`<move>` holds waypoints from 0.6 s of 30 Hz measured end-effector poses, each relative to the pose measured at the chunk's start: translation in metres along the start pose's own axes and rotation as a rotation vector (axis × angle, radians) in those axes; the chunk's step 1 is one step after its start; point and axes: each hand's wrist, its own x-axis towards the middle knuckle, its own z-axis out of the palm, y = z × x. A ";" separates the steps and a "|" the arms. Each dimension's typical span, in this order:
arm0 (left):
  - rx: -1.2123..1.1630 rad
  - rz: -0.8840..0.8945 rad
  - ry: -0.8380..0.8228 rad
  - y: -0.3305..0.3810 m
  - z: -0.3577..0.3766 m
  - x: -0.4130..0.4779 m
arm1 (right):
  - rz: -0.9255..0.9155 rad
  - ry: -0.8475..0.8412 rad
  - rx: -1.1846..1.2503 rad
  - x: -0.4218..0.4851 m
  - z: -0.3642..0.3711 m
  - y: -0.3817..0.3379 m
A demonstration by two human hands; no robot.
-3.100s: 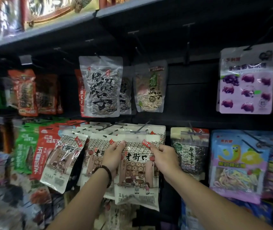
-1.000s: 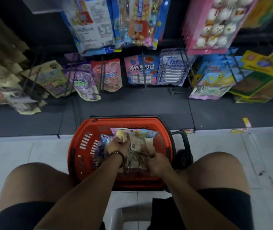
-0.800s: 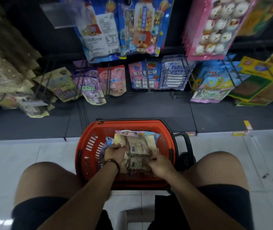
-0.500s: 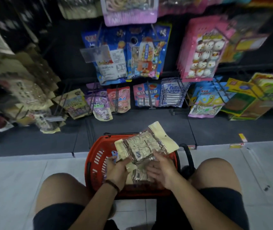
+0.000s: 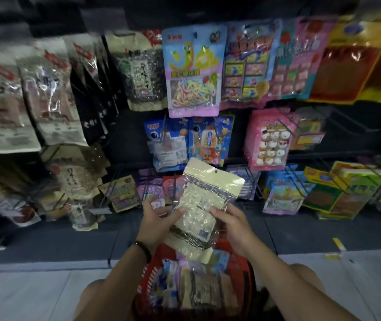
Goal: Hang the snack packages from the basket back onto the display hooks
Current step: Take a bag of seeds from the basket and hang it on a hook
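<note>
Below, basket (image 5: 239, 267) holds packages (image 5: 198, 290); hands (image 5: 159, 218) (image 5: 231, 220) grip cream pouch (image 5: 199, 205).

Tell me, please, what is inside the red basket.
Several snack packages stand packed in the red basket, purple, blue and cream ones. The cream snack package, held by the left hand and right hand, covers its far part; the floor is hidden.

Clear plastic snack pouch with cream header card (image 5: 201, 205) was held above the red plastic basket (image 5: 242, 269), tilted, header end away from the person. Its left edge sat in the left hand (image 5: 159, 218), its right edge in the right hand (image 5: 233, 225). The basket stood on the pale tiled floor (image 5: 23, 293), with loose foil packets (image 5: 196, 288) inside. Behind it lay the dark low shelf (image 5: 69, 242). Beyond that, the pink marshmallow bag (image 5: 269, 140) hung right of the header, and the blue jelly-worm bag (image 5: 193, 70) hung above.
</note>
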 end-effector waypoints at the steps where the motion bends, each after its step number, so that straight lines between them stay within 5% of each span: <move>1: 0.038 0.016 -0.024 0.015 -0.003 0.002 | -0.031 -0.047 -0.032 0.000 0.005 -0.016; 7: 0.094 0.122 -0.045 0.055 -0.015 0.016 | -0.103 -0.109 -0.085 0.002 0.029 -0.080; 11: 0.481 0.421 0.289 0.062 -0.009 0.008 | -0.343 -0.045 -0.248 -0.003 0.050 -0.099; 12: 0.510 0.476 0.259 0.062 -0.002 0.002 | -0.412 -0.031 -0.277 -0.007 0.059 -0.103; 15: 0.387 0.508 0.017 0.057 0.022 -0.005 | -0.583 -0.028 -0.417 -0.017 0.083 -0.110; 18: 0.181 0.492 0.146 0.063 0.022 -0.001 | -0.626 -0.182 -0.560 -0.022 0.095 -0.114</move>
